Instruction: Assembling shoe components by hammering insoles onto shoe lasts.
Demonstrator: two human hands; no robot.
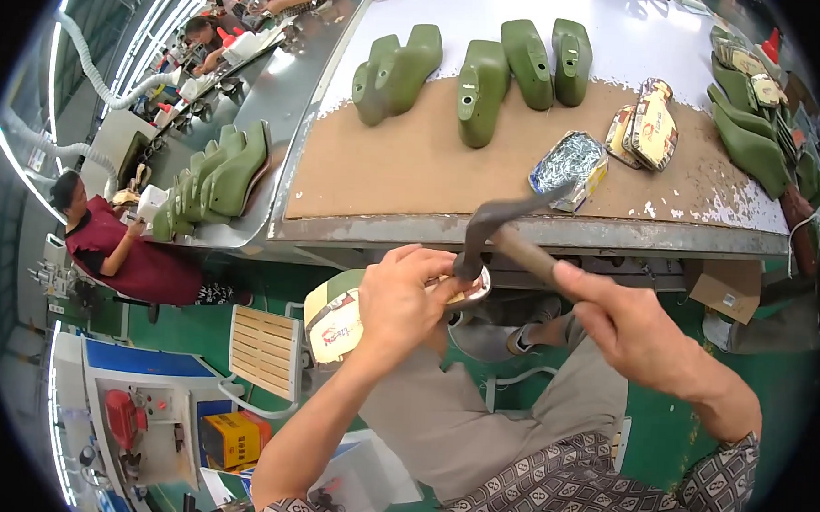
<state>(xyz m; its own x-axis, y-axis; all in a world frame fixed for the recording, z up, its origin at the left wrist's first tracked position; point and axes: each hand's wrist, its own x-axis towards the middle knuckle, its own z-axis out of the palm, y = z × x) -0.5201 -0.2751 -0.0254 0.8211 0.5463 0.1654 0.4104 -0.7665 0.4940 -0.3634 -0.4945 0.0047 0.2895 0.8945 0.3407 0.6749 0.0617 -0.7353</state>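
Nearby, green lasts (484, 90), nail box (569, 169).

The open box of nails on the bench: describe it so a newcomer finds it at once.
On the brown-topped workbench, look near the front edge, just above the hammer head. The small box of nails lies open there, full of silvery nails. Its neighbours are green shoe lasts and patterned insoles; nothing else glints.

Workbench (404, 178), green shoe lasts (482, 92), nail box (569, 169)

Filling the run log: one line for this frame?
left hand: holds shoe last with insole | right hand: grips hammer, head on the last's heel | workbench: behind
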